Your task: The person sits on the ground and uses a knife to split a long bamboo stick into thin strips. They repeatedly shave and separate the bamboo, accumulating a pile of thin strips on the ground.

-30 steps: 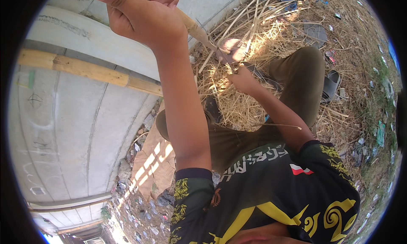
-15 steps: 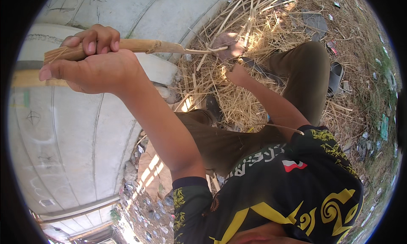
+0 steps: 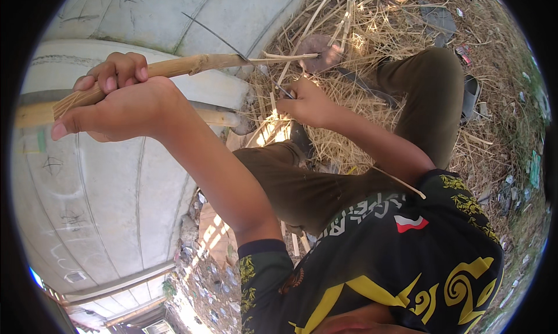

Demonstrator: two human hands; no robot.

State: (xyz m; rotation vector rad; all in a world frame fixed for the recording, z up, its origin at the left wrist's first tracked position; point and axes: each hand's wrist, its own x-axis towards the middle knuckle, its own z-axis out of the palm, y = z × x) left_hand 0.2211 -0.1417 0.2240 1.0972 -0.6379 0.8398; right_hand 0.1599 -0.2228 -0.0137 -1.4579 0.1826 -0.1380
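My left hand [image 3: 125, 93] is closed around a length of split bamboo [image 3: 192, 64], which slants across the upper left with its narrow end toward the right. My right hand [image 3: 308, 103] is closed on a knife, its handle mostly hidden in my fingers. The knife's long, thin dark blade [image 3: 214, 34] points up and left and crosses the bamboo near its narrow end. A thin pale strip [image 3: 285, 57] sticks out from that end past the blade.
Bamboo shavings and long strips [image 3: 343, 130] cover the ground around my bent leg [image 3: 427, 96]. A round brownish block [image 3: 319, 52] lies among them. A pale panelled wall [image 3: 104, 183] stands close on the left. A dark sandal [image 3: 471, 99] is beyond my knee.
My right hand has moved left and nearer the bamboo, and the knife blade now shows across it. My left hand has shifted slightly left and down with the bamboo.
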